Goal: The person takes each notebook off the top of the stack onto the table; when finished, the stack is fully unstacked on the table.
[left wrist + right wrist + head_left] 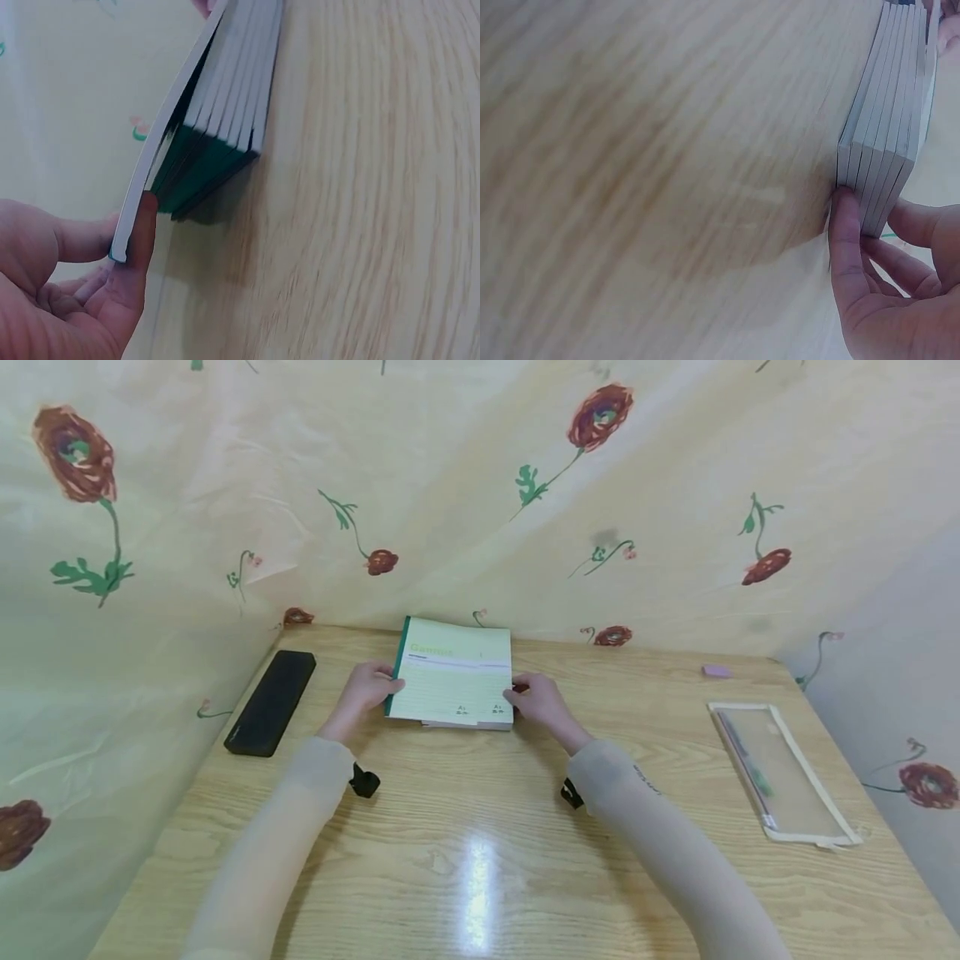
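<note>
A pale green notebook (453,681) with a dark green spine lies on top of a stack of notebooks (495,725) near the back of the table. My left hand (366,687) pinches this top notebook at its spine side, thumb above and fingers beneath. In the left wrist view the spine side is lifted, leaving a wedge-shaped gap over the stack (236,82). At the opposite side, my right hand (542,700) grips the corner of the stack (874,165), its thumb on the cover and a fingertip at the bottom edge.
A black oblong case (272,703) lies at the left of the wooden table (420,877). On the right are a clear white-edged pouch (787,772) with pens inside and a small purple block (716,671). Flower-patterned sheeting (450,485) hangs close behind the stack.
</note>
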`<state>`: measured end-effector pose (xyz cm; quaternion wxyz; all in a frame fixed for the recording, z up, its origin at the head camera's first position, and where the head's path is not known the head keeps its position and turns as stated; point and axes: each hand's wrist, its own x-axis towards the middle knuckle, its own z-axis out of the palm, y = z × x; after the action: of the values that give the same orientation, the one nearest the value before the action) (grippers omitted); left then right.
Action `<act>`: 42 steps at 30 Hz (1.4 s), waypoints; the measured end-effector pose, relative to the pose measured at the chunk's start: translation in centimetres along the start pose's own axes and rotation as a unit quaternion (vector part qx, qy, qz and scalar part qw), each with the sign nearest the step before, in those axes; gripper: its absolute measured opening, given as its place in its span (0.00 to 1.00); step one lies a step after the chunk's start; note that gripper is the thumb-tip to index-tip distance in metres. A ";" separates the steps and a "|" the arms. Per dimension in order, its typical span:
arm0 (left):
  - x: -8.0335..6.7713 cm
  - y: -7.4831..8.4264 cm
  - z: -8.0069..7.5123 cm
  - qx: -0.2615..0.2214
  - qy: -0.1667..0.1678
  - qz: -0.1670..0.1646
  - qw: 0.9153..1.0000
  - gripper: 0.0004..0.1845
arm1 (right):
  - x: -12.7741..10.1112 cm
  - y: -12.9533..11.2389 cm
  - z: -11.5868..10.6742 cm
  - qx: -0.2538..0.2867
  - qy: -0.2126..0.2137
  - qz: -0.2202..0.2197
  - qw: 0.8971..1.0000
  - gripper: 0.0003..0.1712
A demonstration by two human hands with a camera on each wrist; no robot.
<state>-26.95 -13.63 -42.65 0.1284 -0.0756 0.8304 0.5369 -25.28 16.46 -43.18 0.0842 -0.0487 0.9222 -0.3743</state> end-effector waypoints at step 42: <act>-0.8 -3.3 -5.9 0.121 0.110 -0.028 0.986 0.20 | 0.4 0.2 0.5 -0.006 0.008 0.010 1.000 0.21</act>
<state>-26.09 -20.34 -43.00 0.0590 -0.1411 0.8959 0.4171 -25.62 16.23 -43.76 0.0806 -0.0371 0.9254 -0.3685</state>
